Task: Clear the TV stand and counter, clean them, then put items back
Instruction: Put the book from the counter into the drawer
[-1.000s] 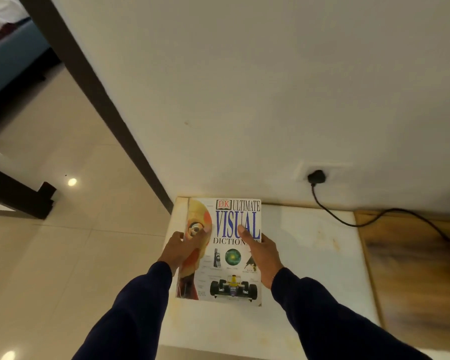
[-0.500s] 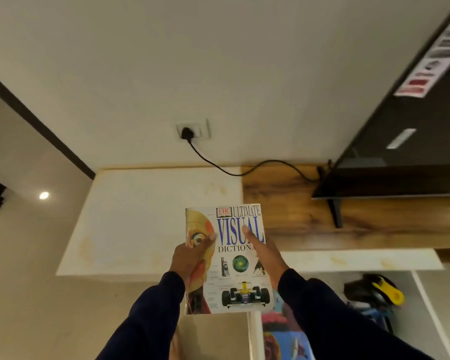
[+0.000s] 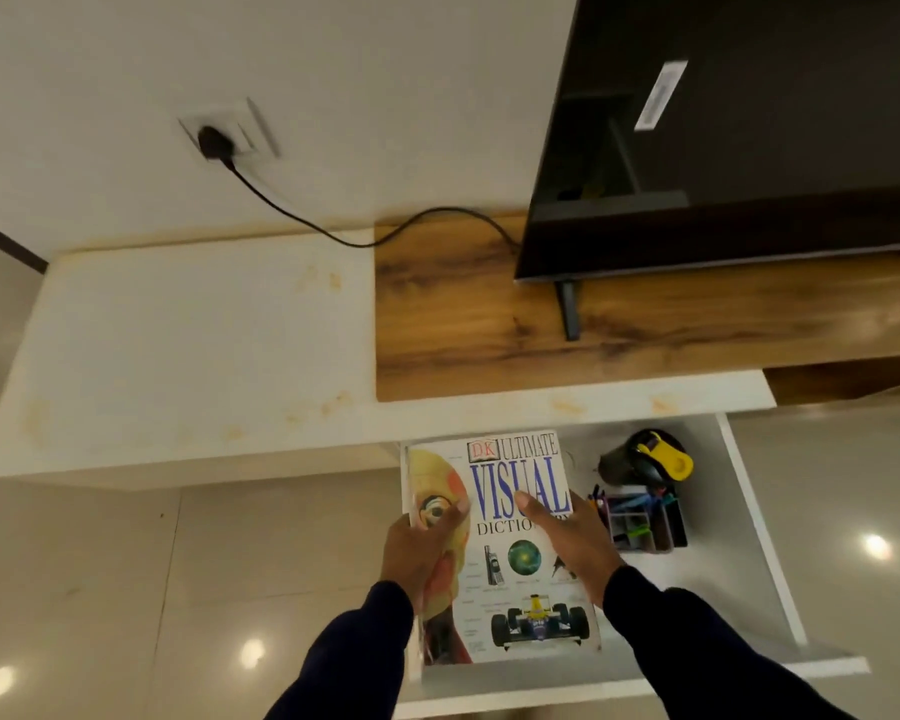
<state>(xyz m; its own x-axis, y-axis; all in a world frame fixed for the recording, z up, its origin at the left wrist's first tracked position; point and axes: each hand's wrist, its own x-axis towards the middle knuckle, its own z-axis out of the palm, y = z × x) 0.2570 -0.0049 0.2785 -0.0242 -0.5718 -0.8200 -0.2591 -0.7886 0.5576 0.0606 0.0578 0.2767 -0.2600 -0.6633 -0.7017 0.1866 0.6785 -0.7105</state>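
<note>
the left hand grips the spine edge of the book, thumb on the cover; the fingers beneath are hidden. the right hand holds the opposite edge, thumb laid flat across the title, covering part of the lettering. the book is held cover up over the open white drawer, which contains a pen organiser and a dark item with a yellow part, not identifiable. beyond lies the white counter and the wooden tv stand; the tv is cut off at the frame edge
</note>
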